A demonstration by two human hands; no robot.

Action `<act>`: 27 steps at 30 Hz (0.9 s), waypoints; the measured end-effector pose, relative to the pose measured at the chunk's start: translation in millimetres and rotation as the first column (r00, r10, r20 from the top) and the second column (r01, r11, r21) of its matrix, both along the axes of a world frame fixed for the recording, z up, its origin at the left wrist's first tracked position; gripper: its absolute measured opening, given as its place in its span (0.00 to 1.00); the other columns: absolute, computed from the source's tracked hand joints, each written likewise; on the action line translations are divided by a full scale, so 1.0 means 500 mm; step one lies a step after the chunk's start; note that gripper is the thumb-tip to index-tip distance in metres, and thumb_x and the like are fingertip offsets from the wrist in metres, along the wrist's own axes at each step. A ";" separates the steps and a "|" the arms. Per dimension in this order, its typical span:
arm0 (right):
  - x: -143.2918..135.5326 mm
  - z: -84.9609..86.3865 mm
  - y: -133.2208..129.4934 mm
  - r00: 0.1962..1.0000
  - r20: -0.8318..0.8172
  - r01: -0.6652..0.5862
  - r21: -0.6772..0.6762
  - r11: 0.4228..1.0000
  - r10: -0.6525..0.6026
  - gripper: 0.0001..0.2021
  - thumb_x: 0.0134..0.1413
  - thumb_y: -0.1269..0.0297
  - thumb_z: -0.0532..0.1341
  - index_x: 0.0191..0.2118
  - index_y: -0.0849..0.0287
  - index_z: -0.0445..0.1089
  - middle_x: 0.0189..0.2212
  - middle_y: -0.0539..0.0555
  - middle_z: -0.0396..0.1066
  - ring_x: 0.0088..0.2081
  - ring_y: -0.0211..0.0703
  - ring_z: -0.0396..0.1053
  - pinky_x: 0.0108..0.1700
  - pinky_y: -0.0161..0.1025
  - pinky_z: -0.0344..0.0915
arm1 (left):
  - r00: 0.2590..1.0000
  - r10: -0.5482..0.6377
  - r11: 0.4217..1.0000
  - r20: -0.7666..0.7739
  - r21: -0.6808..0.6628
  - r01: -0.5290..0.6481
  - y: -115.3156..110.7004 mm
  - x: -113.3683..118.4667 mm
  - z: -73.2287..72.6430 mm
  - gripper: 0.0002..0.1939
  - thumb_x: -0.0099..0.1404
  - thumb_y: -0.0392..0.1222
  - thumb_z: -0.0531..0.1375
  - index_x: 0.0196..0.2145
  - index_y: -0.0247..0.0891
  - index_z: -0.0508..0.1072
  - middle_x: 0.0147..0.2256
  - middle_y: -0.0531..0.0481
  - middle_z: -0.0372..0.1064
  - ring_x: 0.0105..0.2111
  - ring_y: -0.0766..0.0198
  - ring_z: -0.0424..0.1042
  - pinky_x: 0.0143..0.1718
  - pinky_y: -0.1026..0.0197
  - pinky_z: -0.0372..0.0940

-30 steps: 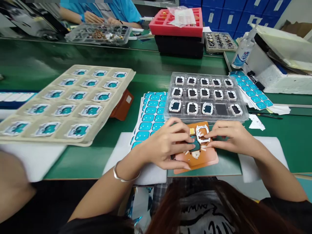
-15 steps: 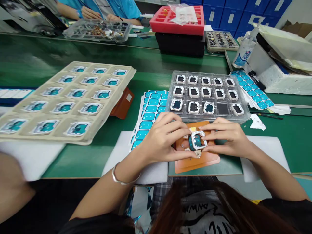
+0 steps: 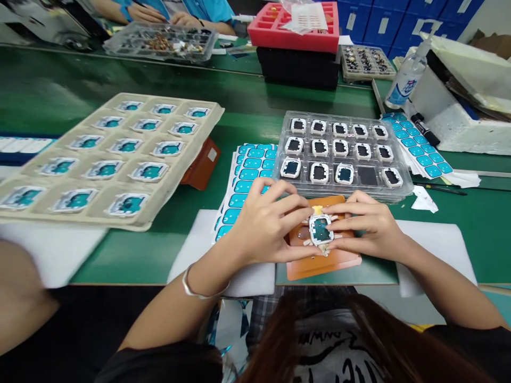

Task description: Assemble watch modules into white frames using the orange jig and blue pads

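While fingers [image 3: 294,219] flank it, the frame [image 3: 312,233] seems held.

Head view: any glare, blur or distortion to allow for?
In the head view, soft sheen on the green bench and glints on the clear tray; beige tray stretched toward the left edge; arm at far left blurred; white frame looks fairly sharp.

No whole word can be read with certainty; the grey shirt [image 3: 331,348] bears black letters [image 3: 319,337], only partly in view; the pump bottle [image 3: 414,65] carries a label [image 3: 402,94] with shield-like sign [image 3: 410,85], its writing too small; labels [image 3: 351,21] on blue bins [image 3: 361,36] and the printed sheet [image 3: 307,18] on the red tray [image 3: 293,41] are likewise illegible.
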State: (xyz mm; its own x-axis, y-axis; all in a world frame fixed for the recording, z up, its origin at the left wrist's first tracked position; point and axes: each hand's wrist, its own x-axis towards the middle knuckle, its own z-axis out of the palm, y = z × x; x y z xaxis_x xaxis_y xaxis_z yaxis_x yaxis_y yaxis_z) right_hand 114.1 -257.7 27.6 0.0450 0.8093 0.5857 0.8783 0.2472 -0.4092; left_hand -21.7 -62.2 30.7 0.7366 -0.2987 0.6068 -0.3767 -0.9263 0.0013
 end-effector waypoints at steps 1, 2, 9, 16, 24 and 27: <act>0.000 0.000 -0.001 1.000 -0.002 0.000 -0.005 1.000 0.000 0.09 0.54 0.57 0.68 0.36 0.57 0.78 0.43 0.59 0.79 0.33 0.43 0.67 0.35 0.44 0.67 | 1.000 0.000 1.000 -0.002 0.002 0.000 0.000 0.000 0.000 0.23 0.59 0.62 0.61 0.38 0.40 0.74 0.33 0.49 0.77 0.37 0.53 0.68 0.38 0.51 0.52; -0.001 -0.001 -0.001 1.000 -0.003 0.002 -0.014 1.000 -0.002 0.09 0.54 0.57 0.68 0.36 0.56 0.78 0.43 0.59 0.79 0.33 0.43 0.67 0.35 0.44 0.66 | 1.000 -0.004 1.000 -0.006 0.003 0.004 0.001 -0.001 0.001 0.23 0.59 0.63 0.61 0.39 0.40 0.74 0.33 0.49 0.77 0.37 0.53 0.68 0.38 0.51 0.52; 0.005 -0.007 0.001 0.999 0.026 -0.032 -0.075 0.997 0.034 0.09 0.55 0.57 0.68 0.30 0.57 0.76 0.42 0.58 0.78 0.34 0.43 0.67 0.37 0.44 0.66 | 0.986 0.003 1.000 -0.166 0.009 -0.002 0.002 -0.003 0.000 0.23 0.64 0.63 0.58 0.34 0.38 0.74 0.34 0.46 0.75 0.40 0.53 0.67 0.39 0.52 0.51; 0.006 -0.004 0.006 0.995 -0.104 -0.008 -0.109 0.994 -0.003 0.15 0.51 0.57 0.69 0.42 0.57 0.70 0.37 0.55 0.77 0.36 0.43 0.69 0.37 0.41 0.67 | 0.986 -0.110 0.939 -0.125 -0.337 0.063 -0.024 0.003 -0.014 0.14 0.65 0.56 0.62 0.39 0.43 0.74 0.36 0.52 0.76 0.37 0.62 0.68 0.40 0.56 0.58; 0.056 0.012 -0.010 0.914 -0.380 0.151 -0.009 0.988 -0.143 0.15 0.48 0.57 0.70 0.40 0.55 0.71 0.41 0.55 0.77 0.38 0.46 0.73 0.35 0.43 0.68 | 0.942 0.007 0.905 -0.335 -0.398 -0.148 0.073 0.000 0.012 0.28 0.57 0.70 0.60 0.31 0.39 0.67 0.35 0.48 0.70 0.37 0.58 0.69 0.41 0.54 0.64; 0.125 0.028 -0.037 0.872 -0.116 0.481 0.012 0.877 -0.477 0.12 0.48 0.56 0.70 0.38 0.52 0.73 0.42 0.55 0.78 0.43 0.53 0.73 0.42 0.51 0.68 | 0.791 0.211 0.894 -0.575 -0.214 -0.394 0.136 -0.005 0.001 0.29 0.54 0.72 0.60 0.32 0.40 0.70 0.39 0.45 0.68 0.42 0.51 0.66 0.42 0.50 0.64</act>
State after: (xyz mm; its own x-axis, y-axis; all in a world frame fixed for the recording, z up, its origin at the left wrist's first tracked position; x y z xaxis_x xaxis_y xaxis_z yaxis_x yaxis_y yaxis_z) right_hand 176.5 -276.3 41.6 0.4844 0.6491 0.5866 0.8454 -0.1747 -0.5048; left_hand -24.1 5.6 31.2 0.9843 0.1290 0.1201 0.0681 -0.9069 0.4159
